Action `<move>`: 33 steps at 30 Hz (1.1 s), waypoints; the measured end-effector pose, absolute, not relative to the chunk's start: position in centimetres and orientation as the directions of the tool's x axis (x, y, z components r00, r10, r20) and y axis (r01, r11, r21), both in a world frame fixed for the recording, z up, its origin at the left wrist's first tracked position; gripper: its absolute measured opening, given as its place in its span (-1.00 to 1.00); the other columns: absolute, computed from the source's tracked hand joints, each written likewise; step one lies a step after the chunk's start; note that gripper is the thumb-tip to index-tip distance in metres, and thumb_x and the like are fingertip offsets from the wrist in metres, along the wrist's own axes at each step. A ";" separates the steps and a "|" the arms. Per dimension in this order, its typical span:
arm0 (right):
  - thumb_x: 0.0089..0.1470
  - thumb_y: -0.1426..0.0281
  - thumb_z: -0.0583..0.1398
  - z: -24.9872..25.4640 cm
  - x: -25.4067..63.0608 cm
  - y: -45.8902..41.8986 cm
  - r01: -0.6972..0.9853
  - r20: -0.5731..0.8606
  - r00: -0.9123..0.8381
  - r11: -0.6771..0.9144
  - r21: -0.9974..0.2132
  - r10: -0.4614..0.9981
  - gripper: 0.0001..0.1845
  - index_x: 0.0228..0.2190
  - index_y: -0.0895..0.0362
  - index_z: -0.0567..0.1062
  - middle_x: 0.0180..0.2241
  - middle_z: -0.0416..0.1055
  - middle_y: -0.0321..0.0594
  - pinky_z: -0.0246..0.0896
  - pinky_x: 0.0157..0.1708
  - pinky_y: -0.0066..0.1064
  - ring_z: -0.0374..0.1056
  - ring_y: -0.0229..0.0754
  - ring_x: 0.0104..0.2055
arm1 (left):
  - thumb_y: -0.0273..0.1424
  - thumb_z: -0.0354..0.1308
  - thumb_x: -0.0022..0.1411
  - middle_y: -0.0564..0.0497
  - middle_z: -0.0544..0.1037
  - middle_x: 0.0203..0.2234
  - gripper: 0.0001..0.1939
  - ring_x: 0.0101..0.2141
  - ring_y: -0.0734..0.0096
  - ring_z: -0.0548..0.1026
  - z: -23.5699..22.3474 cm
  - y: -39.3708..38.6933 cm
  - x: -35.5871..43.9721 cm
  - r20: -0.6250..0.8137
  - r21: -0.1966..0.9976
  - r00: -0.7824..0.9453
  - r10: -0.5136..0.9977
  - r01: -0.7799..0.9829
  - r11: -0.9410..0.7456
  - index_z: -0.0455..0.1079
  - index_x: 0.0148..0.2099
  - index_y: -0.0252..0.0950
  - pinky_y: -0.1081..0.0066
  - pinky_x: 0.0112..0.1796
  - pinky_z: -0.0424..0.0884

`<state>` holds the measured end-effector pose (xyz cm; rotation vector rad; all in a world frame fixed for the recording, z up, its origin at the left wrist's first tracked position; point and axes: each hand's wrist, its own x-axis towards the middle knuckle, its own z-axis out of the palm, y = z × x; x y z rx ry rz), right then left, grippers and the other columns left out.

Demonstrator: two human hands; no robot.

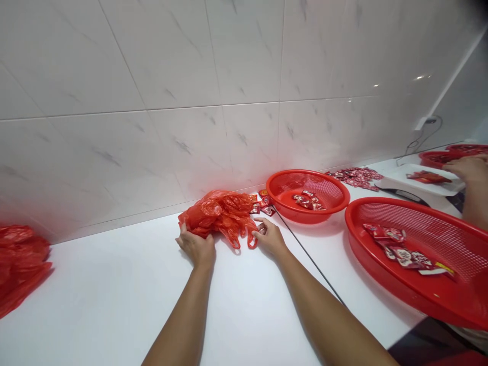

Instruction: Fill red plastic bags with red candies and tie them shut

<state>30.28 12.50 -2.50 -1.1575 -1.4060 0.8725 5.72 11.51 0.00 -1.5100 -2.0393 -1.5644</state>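
1. Resting against the crumpled red plastic bag, the left hand curls narrowly at its edge; whether it grips, I cannot tell.
2. The right hand stands half open on the bag's other side.
3. Small red foil packets lie just beyond the right hand, near a round red mesh basket on the white tabletop.
4. Hands on opposite sides suit steadying soft plastic.

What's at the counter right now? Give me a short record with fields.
Left hand: against the red plastic bag
Right hand: beside the bag's handle loop
Beside bag: small red packets
Baskets: two red mesh baskets, both holding packets
Other person: a hand at far right, above a white tray
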 end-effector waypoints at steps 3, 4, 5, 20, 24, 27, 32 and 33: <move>0.03 0.37 0.28 -2.7 30.1 12.6 0.180 0.260 0.032 0.250 -0.951 0.965 -0.49 0.06 0.03 0.61 -0.32 0.55 -0.30 0.35 -0.24 -0.39 0.45 -0.24 -0.35 | -0.52 0.23 0.03 -0.39 0.08 0.38 -0.05 0.44 -0.16 0.01 0.3 11.1 6.4 0.750 0.531 -0.418 0.513 0.842 -0.090 -0.10 0.41 -0.31 -0.31 0.41 -0.22; 0.06 0.36 0.26 -2.7 30.1 12.7 0.179 0.258 0.032 0.249 -0.952 0.966 -0.52 0.04 0.03 0.62 -0.31 0.57 -0.29 0.36 -0.22 -0.38 0.48 -0.22 -0.33 | -0.52 0.23 0.01 -0.39 0.08 0.37 -0.08 0.45 -0.18 -0.01 0.4 10.9 6.8 0.806 0.465 -0.358 0.472 0.876 -0.129 -0.04 0.38 -0.31 -0.33 0.40 -0.20; 0.08 0.35 0.25 -2.7 30.0 12.6 0.179 0.258 0.033 0.248 -0.952 0.966 -0.56 0.02 0.03 0.63 -0.31 0.59 -0.28 0.36 -0.21 -0.37 0.50 -0.20 -0.30 | -0.52 0.22 0.01 -0.39 0.11 0.35 -0.14 0.45 -0.19 0.00 0.4 10.5 7.3 0.852 0.379 -0.264 0.453 0.906 -0.186 0.02 0.35 -0.31 -0.33 0.39 -0.15; 0.19 0.28 0.15 -2.0 30.2 12.1 0.225 0.353 0.160 0.314 -0.922 0.922 -0.72 -0.21 0.09 0.64 -0.40 0.56 -0.27 0.29 -0.33 -0.41 0.44 -0.18 -0.37 | -0.49 0.17 0.22 -0.22 0.64 0.02 -0.60 0.02 -0.13 0.52 -0.5 9.9 8.9 0.647 0.188 0.018 0.762 0.965 -0.183 0.50 0.11 -0.31 0.00 -0.03 0.40; 0.21 0.27 0.15 -2.3 30.2 12.4 0.248 0.389 0.220 0.334 -0.909 0.895 -0.70 -0.18 0.10 0.64 -0.37 0.58 -0.23 0.31 -0.29 -0.38 0.46 -0.15 -0.33 | -0.47 0.12 0.30 -0.13 0.69 -0.07 -0.78 -0.07 -0.02 0.56 -0.5 10.1 8.6 0.695 0.199 0.015 0.719 0.957 -0.212 0.56 -0.08 -0.24 0.07 -0.09 0.36; 0.25 0.26 0.14 -2.3 30.6 12.6 0.280 0.436 0.282 0.361 -0.889 0.855 -0.68 -0.13 0.12 0.62 -0.29 0.59 -0.18 0.35 -0.25 -0.33 0.46 -0.12 -0.30 | -0.44 0.09 0.37 -0.13 0.70 -0.13 -0.79 -0.11 0.02 0.56 -0.3 10.2 8.7 0.762 0.202 0.018 0.647 0.943 -0.265 0.57 -0.10 -0.24 0.09 -0.08 0.33; 0.24 0.21 0.19 -0.7 30.8 11.8 0.351 0.601 0.270 0.505 -0.789 0.752 -0.61 0.01 0.09 0.59 0.01 0.52 -0.03 0.34 0.11 -0.12 0.44 0.00 0.01 | -0.39 0.07 0.43 -0.16 0.69 -0.12 -0.78 -0.02 0.03 0.54 0.3 9.7 9.0 0.867 0.174 0.052 0.496 0.901 -0.398 0.54 -0.07 -0.26 0.03 0.07 0.27; 0.17 0.17 0.26 -0.3 30.6 11.5 0.379 0.651 0.216 0.552 -0.743 0.728 -0.55 0.05 0.06 0.58 0.08 0.48 -0.02 0.27 0.21 -0.07 0.39 0.05 0.12 | -0.38 0.07 0.43 -0.16 0.68 -0.12 -0.79 -0.01 0.03 0.54 0.4 9.5 9.1 0.878 0.163 0.068 0.474 0.888 -0.429 0.54 -0.07 -0.25 0.03 0.08 0.27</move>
